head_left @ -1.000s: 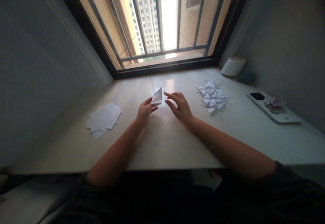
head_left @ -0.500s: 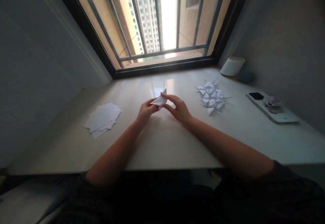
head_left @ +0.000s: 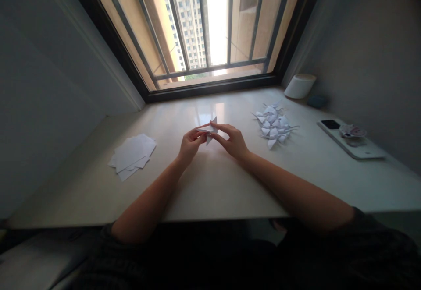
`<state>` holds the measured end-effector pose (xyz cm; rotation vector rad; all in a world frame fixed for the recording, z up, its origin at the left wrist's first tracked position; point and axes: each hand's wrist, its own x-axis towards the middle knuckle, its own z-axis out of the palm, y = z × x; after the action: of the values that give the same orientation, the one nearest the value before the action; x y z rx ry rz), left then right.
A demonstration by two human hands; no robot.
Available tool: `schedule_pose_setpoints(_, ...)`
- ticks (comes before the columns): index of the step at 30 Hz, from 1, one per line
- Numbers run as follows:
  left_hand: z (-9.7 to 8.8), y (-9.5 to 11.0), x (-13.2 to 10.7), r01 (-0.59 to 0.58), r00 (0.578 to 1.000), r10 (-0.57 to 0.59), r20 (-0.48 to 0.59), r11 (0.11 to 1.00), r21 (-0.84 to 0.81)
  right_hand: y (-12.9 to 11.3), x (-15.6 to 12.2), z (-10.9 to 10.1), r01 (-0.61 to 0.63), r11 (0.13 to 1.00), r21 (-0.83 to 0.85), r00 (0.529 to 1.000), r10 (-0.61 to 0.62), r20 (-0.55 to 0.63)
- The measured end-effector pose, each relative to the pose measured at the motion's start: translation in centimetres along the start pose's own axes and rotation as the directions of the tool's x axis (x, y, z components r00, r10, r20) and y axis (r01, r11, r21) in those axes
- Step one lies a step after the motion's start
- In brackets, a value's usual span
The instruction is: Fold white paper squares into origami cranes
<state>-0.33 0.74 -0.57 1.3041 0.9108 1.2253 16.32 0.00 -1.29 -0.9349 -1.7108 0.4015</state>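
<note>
A small folded white paper (head_left: 213, 129) with pointed flaps is held up between both hands above the table, below the window. My left hand (head_left: 191, 143) grips its left side, fingers behind and thumb in front. On the other side my right hand (head_left: 232, 140) pinches it between thumb and index finger. One flap points up and another points down between the hands. The fingers cover part of the folds.
A pile of folded paper pieces (head_left: 275, 123) lies to the right, and a stack of white paper sheets (head_left: 131, 153) to the left. Farther right are a phone (head_left: 365, 150) and a white cylindrical object (head_left: 300, 86). The white table (head_left: 210, 193) meets a barred window.
My left fingers have shifted on the folded paper, with the thumb now higher. The left flap looks narrower and the lower flap shows more. My right hand keeps its pinch.
</note>
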Motion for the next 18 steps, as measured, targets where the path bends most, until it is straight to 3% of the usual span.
schedule_pose_setpoints(7,0.02,-0.21,0.09,-0.079,0.996,0.077,0.039,0.996,0.051,-0.02,-0.23,0.11,-0.141,0.987,0.081,0.989,0.143,-0.023)
schedule_pose_setpoints(13,-0.15,-0.36,0.18,-0.093,0.995,0.088,0.054,0.992,0.087,-0.14,-0.28,0.02,-0.126,0.99,0.058,0.991,0.128,-0.03)
schedule_pose_setpoints(18,-0.3,0.28,-0.15,-0.16,0.983,0.126,0.133,0.946,0.283,0.33,-0.24,0.03,-0.135,0.99,0.038,0.989,0.136,-0.053)
